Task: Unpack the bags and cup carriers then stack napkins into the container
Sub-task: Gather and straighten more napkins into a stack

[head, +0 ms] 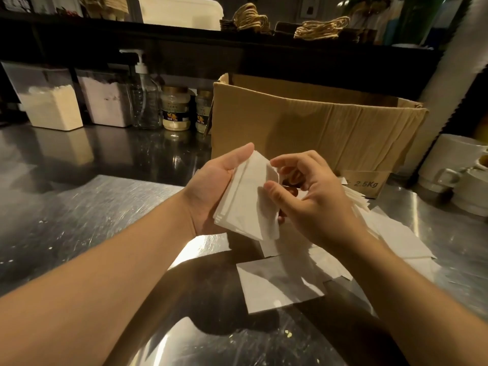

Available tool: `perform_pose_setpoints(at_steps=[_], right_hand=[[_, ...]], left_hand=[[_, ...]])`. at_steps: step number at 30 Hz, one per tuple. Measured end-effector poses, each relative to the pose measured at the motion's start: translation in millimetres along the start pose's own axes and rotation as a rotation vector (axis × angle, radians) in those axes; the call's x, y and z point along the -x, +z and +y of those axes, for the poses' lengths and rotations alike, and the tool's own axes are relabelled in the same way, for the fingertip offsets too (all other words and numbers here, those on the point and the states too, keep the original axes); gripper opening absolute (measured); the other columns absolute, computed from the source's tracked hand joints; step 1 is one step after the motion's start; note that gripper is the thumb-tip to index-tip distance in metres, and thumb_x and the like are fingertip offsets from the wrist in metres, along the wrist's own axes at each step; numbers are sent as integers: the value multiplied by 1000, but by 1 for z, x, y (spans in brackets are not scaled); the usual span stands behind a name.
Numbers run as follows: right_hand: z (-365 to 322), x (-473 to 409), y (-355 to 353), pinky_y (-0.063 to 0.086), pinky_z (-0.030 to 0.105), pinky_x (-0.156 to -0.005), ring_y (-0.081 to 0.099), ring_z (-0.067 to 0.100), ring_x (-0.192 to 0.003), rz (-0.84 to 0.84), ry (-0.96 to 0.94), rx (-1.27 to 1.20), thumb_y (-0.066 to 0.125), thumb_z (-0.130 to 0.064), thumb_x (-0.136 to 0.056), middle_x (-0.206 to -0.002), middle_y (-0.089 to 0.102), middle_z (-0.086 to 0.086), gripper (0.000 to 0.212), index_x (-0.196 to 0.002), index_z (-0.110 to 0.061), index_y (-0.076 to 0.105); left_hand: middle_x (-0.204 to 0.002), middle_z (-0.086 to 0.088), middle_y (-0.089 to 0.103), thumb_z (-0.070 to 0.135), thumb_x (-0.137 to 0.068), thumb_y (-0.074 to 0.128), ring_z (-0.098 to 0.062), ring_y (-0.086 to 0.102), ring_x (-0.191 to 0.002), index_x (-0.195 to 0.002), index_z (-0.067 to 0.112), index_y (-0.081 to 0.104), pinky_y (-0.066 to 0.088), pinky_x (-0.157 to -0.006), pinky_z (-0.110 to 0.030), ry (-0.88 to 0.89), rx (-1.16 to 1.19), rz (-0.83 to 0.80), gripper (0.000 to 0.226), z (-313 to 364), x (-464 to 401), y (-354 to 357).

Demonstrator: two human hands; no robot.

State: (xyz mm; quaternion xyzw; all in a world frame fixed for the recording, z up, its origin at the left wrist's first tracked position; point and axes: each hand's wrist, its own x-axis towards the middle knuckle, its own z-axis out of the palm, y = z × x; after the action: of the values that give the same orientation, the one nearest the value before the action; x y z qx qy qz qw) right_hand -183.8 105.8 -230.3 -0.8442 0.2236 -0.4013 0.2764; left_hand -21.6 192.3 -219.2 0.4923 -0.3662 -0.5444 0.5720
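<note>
Head view, left to right: at 10 o'clock, 2 powder-filled tubs (pixel 50 107), a pump bottle (pixel 144 93) and 2 jars (pixel 175 108) line the steel counter (pixel 79 207). At centre, the left hand (pixel 211 191) grips a napkin stack (pixel 248 202), thumb along its top edge. The right hand (pixel 314 188) pinches the stack's upper corner between thumb and forefinger. Behind, at 1 o'clock, stands a cardboard box (pixel 311 128). Loose napkins (pixel 280 286) lie at 5 o'clock.
</note>
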Motion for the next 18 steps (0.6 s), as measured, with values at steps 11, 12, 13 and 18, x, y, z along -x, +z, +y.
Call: perform_pose_setpoints(at_steps=[11, 12, 13, 18], right_hand=[[3, 0, 2, 63, 26, -69, 65, 16, -98, -34, 91, -207, 69, -32, -92, -104, 64, -6, 9, -96, -28, 62], [3, 0, 1, 63, 26, -68, 66, 17, -98, -30, 102, -223, 69, -33, -92, -104, 65, -4, 9, -95, -27, 63], [2, 0, 2, 62, 24, -66, 66, 17, -97, -24, 110, -237, 68, -33, -92, -104, 65, -4, 9, -94, -27, 63], [1, 1, 3, 63, 27, -70, 66, 17, -98, -9, 118, -257, 69, -38, -89, -106, 65, -1, 13, -96, -28, 64]], left_hand=[[-86, -1, 77, 68, -96, 32, -20, 75, -78, -116, 30, 62, 61, -70, -34, -41, -105, 3, 53, 0, -1, 1], [-88, -1, 77, 69, -95, 33, -20, 75, -81, -118, 30, 62, 61, -71, -34, -40, -109, -2, 54, 0, -1, 1], [-92, -2, 77, 71, -92, 35, -22, 75, -85, -121, 30, 61, 61, -74, -35, -43, -112, -13, 57, 0, -1, 1], [-96, -6, 72, 54, -77, 72, -23, 71, -89, -122, 28, 58, 61, -78, -39, -88, -83, -142, 54, -4, 2, 1]])
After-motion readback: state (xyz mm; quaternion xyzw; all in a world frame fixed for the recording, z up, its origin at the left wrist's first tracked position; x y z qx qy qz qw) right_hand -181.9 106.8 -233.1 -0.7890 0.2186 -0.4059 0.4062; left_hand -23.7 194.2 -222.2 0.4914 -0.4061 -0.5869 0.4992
